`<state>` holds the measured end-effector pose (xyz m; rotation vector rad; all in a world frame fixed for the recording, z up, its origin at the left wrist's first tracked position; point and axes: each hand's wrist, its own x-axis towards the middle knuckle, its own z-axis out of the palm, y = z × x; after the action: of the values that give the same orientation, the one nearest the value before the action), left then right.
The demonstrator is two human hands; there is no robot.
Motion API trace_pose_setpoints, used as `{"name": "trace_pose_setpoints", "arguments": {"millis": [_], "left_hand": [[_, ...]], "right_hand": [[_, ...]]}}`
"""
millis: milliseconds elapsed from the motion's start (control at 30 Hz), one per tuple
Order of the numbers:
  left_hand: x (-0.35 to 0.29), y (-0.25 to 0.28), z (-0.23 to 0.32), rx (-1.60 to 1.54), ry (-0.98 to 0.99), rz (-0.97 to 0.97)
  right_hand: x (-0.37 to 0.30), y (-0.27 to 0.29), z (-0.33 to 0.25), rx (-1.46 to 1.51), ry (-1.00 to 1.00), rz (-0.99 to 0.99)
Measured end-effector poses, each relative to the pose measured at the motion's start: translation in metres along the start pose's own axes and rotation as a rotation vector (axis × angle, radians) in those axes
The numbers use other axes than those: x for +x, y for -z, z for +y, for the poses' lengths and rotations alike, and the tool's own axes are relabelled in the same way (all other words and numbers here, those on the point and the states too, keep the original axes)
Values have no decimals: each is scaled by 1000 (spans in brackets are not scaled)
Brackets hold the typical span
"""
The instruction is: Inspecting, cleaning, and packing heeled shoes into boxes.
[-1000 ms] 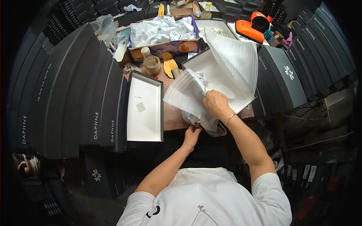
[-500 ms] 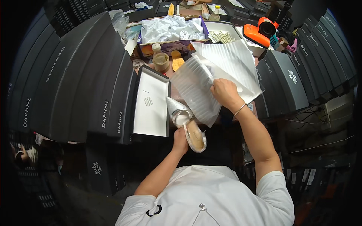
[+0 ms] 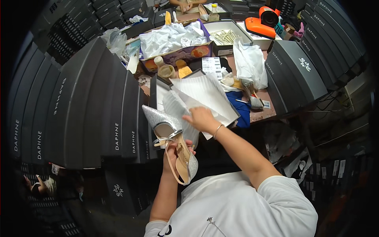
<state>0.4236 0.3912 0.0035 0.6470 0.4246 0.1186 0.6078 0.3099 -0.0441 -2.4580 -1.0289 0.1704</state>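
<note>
My left hand is closed round the underside of a silver glitter slingback shoe, its pointed toe tilted up and to the left. Just right of the shoe, my right hand has its fingers at a translucent white wrapping sheet; they look closed on its edge, though the fingertips are partly hidden. More of the sheet lies spread in an open black shoebox in front of me. Another silver shoe rests on the table to the right, beside a crumpled white bag.
Black shoeboxes stand in a row at left, and more at right. Behind are a purple carton of white tissue, a glue jar, a box of sticks and an orange device. Another person's hands show far back.
The silver shoe has come nearer and left, raised and turned in my left hand. My right hand has moved left and down, lowering the sheet into the shoebox. The other shoe is now uncovered to view.
</note>
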Motion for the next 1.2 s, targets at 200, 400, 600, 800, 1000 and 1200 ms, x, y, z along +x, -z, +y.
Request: {"name": "trace_pose_setpoints", "arguments": {"millis": [200,400,600,800,1000,1200], "left_hand": [[45,-31,3,102,104,53],[86,10,8,52,143,149],[97,16,-3,177,258,274],[103,50,-10,238,359,320],[107,33,-11,217,293,285],[108,21,-3,141,309,123]], "right_hand": [[25,67,67,-284,-141,495],[13,85,137,107,-95,540],[-70,142,202,-340,-439,482],[-21,151,77,-12,267,400],[17,61,151,273,-229,-217],[-18,117,120,193,-307,38]]}}
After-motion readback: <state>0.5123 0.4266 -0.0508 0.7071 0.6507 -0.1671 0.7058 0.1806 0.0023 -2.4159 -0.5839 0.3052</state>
